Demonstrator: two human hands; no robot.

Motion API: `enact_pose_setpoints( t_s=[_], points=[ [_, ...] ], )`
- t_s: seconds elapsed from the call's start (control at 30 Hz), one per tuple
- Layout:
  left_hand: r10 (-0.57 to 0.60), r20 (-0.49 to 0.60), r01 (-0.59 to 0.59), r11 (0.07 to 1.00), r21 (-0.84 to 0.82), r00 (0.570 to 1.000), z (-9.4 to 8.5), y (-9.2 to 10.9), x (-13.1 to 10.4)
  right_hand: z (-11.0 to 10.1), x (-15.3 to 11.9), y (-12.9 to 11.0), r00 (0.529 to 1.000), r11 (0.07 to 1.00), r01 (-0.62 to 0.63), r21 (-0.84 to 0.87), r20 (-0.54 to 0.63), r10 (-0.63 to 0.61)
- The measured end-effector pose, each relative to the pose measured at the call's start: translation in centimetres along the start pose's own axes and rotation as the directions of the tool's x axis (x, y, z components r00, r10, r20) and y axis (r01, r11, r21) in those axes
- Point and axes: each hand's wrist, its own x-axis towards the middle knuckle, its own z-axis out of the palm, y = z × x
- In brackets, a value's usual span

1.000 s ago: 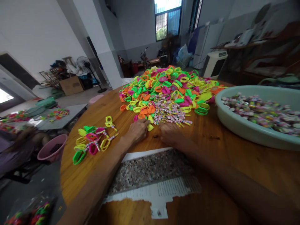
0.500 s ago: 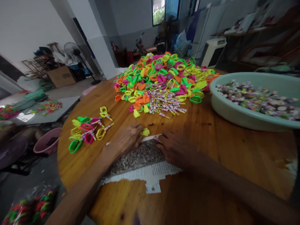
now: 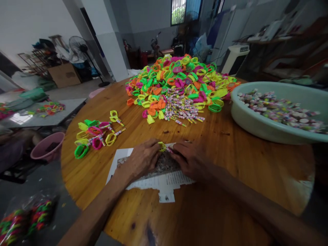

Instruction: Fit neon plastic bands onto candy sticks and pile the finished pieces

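Observation:
My left hand [image 3: 147, 155] is closed on a yellow plastic toy watch [image 3: 162, 147], most of it hidden by the fingers. My right hand [image 3: 188, 157] pinches a small pink-and-white wrapped candy roll [image 3: 169, 149], its end close against the watch; whether they are joined I cannot tell. Both hands rest over a speckled stone slab [image 3: 164, 165] lying on torn printed paper [image 3: 156, 182]. Beyond them is a bundle of wrapped candy rolls [image 3: 181, 107], in front of a heap of bright toy watches [image 3: 166, 78].
To the left lies a small group of watches with rolls attached [image 3: 96, 135]. A pale green basin [image 3: 269, 128] full of wrapped pieces stands at the right of the round wooden table [image 3: 220, 212]. A pink tub [image 3: 48, 148] is on the floor at left.
The watch and the candy roll have been brought together over the slab; a gap separated them before. The view has shifted slightly.

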Motion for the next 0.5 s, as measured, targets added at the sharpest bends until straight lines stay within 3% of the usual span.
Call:
enact_pose_setpoints(
  t_s=[0.27,0.5],
  points=[
    [0.010,-0.038,-0.010,1.000,0.013,0.999,0.6,0.0,-0.3,-0.1,0.2,-0.8,0.996,0.985,0.021,-0.173,0.092,-0.005],
    [0.026,-0.054,-0.025,0.999,0.022,0.998,0.7,-0.2,-0.5,-0.3,0.7,-2.1,0.979,0.905,0.046,-0.424,0.200,0.043]
  ],
)
